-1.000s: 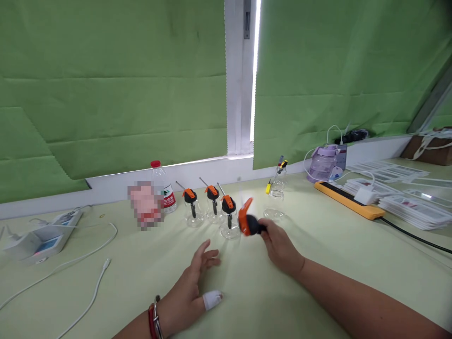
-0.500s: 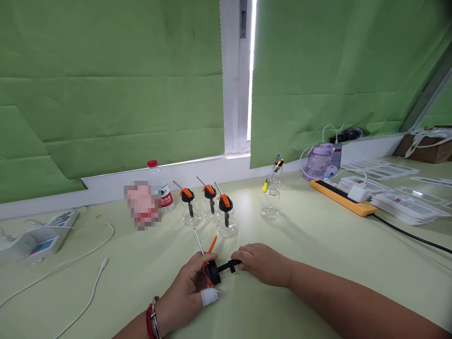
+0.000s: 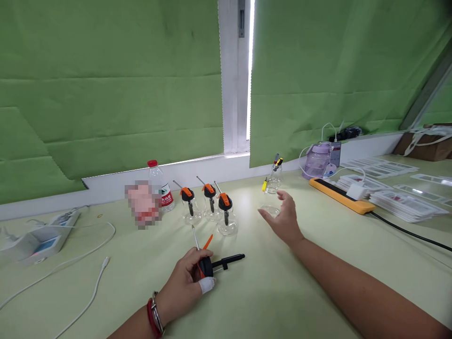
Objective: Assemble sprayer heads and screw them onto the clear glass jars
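Observation:
My left hand (image 3: 187, 282), thumb wrapped in white tape, is closed around a black-and-orange bottle lid (image 3: 205, 267). A thin metal rod sticks out of the lid towards the back, and a black tube points right. My right hand (image 3: 282, 219) has its thumb and fingers spread beside an open glass bottle (image 3: 269, 208), which it partly hides; I cannot tell if they touch. Behind my left hand, three glass bottles stand upright with similar lids on, the nearest one (image 3: 227, 226) in front of the other two.
A red-capped water bottle (image 3: 165, 195) stands at the back left, near white cables (image 3: 93, 287) and a power strip (image 3: 52, 242). A glass jar with screwdrivers (image 3: 277, 175), a purple jug (image 3: 316, 162), an orange-and-black power strip (image 3: 341, 197) and stacked cards (image 3: 406, 205) are on the right.
My right hand has let go of the lid's black tube and moved right and away from me to the open glass bottle. The left hand keeps the lid, shifted slightly left.

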The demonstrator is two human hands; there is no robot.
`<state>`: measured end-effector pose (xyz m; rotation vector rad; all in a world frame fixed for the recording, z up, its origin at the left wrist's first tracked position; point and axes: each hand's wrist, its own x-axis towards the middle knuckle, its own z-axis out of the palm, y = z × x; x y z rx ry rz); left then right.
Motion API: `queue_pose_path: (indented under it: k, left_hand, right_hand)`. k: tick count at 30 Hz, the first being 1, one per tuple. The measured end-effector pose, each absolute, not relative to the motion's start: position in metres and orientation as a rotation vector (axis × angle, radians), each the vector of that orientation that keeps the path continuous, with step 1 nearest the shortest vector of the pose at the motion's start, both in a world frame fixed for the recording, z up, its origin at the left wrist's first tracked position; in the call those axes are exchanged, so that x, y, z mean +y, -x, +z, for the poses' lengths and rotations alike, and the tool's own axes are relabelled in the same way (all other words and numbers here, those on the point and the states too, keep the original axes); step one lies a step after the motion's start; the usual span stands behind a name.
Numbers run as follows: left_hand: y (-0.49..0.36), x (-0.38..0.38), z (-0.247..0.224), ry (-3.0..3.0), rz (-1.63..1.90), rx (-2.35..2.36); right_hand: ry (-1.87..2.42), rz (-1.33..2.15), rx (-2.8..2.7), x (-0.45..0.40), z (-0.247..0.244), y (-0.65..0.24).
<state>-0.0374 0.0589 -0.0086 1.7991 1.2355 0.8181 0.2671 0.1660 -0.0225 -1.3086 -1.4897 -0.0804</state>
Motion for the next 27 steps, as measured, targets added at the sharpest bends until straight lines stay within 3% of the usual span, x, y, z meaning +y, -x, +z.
queue_pose_path:
  k: [7, 27]
  left_hand:
    - [0.043, 0.069, -0.008, -1.664, 0.861, 1.271]
    - [0.051, 0.075, -0.007, -1.541, 0.894, 1.343]
  right_hand:
    - [1.921, 0.391, -1.498, 0.193, -0.033, -0.294]
    - [1.608, 0.752, -1.755, 0.173, -0.014, -0.308]
